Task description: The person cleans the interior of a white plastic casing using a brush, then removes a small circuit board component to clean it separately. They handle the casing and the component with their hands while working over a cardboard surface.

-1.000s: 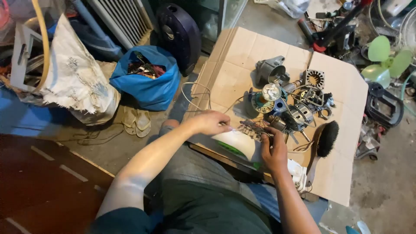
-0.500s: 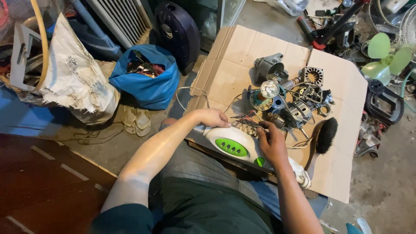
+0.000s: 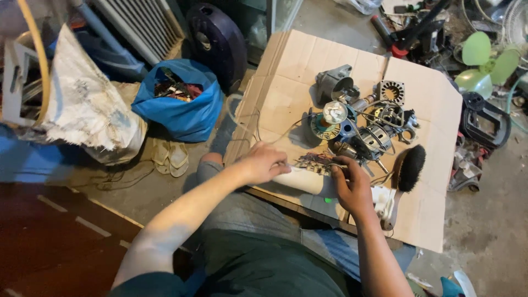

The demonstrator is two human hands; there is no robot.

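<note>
A white plastic housing (image 3: 305, 180) with green trim lies across my lap at the near edge of a cardboard sheet (image 3: 291, 82). My left hand (image 3: 263, 163) grips its left end. My right hand (image 3: 350, 187) holds its right side, fingers pinching at a small switch block with thin wires (image 3: 314, 160) sticking out of the top. The housing's green button face is turned away from me.
On the cardboard lie a fan motor (image 3: 369, 140), a solder spool (image 3: 324, 126), a grey gear housing (image 3: 333, 82), a square stator (image 3: 391, 91) and a black brush (image 3: 410, 168). A blue bag (image 3: 179, 107) sits left; green fan blades (image 3: 483, 66) lie far right.
The white housing has been rolled so its green button panel no longer faces up. Both hands stayed on it, and the view shifted slightly.
</note>
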